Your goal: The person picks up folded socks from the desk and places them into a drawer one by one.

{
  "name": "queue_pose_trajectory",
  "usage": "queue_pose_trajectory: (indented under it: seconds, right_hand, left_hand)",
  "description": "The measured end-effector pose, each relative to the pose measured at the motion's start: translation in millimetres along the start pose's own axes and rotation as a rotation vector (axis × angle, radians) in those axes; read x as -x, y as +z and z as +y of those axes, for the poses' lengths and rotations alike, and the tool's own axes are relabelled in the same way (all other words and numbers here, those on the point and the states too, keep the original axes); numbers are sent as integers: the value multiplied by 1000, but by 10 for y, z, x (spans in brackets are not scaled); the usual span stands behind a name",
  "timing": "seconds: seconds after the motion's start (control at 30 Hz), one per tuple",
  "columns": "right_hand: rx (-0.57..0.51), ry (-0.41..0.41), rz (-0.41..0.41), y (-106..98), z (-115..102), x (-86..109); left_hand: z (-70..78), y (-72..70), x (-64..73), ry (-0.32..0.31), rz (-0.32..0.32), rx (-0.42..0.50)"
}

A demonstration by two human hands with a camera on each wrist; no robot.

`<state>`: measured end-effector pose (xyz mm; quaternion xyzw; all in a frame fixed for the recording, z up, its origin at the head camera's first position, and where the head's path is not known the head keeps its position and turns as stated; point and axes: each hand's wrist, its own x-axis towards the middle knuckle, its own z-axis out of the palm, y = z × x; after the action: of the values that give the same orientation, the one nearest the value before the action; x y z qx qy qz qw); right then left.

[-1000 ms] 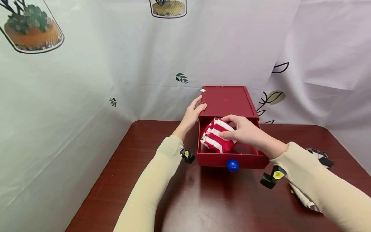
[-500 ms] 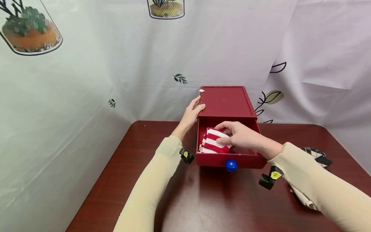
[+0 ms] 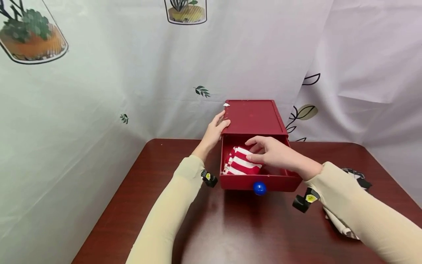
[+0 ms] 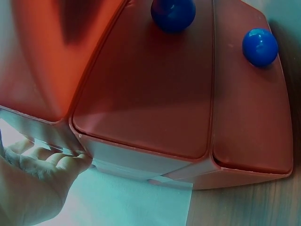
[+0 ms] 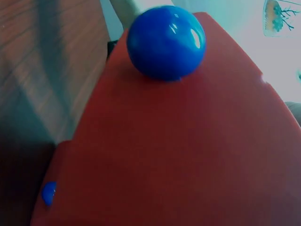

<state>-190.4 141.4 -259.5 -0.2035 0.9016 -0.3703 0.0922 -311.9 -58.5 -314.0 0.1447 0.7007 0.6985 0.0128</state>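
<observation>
A red drawer unit (image 3: 252,116) with round blue knobs stands at the back of the table, its top drawer (image 3: 230,182) pulled out. Inside that drawer, toward the left, lies a folded red-and-white striped cloth (image 3: 243,165). My right hand (image 3: 275,152) is over the drawer at the cloth's right end, fingers loosely bent and thumb tip overlapping the cloth. My left hand (image 3: 212,134) rests against the unit's upper left side, thumb at the top edge. In the left wrist view its fingers (image 4: 70,162) touch the side wall. The right wrist view shows the drawer's blue knob (image 5: 166,43); that hand is hidden there.
More fabric, a black-and-white checked piece (image 3: 357,178) and a light piece (image 3: 341,223), lies on the right of the table behind the right forearm. Lower drawers with knobs (image 4: 260,47) are closed. A white printed curtain (image 3: 158,66) hangs behind the dark wooden table (image 3: 138,205).
The striped cloth has gone from tilted in my right hand to lying flatter in the drawer, and the fingers have loosened from it. My left hand stays against the unit.
</observation>
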Motion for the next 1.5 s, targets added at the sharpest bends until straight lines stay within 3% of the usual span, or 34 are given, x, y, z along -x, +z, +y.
queue_pose_trajectory:
  seconds: [0.37, 0.57, 0.83, 1.23, 1.37, 1.5]
  right_hand:
    - [-126, 40, 34, -142, 83, 112]
    - [-177, 9, 76, -229, 90, 205]
    - [-149, -17, 143, -397, 123, 334]
    - [-251, -1, 198, -560, 218, 529]
    - [-243, 31, 213, -622, 284, 611]
    - [-227, 62, 225, -667, 376, 688]
  left_hand:
    - [15, -21, 17, -18, -14, 0]
    - [9, 0, 8, -17, -14, -7]
    - [-4, 12, 16, -29, -18, 4]
    - [-5, 13, 4, -30, -14, -7]
    - [54, 4, 21, -55, -33, 2]
    - [203, 14, 114, -66, -47, 3]
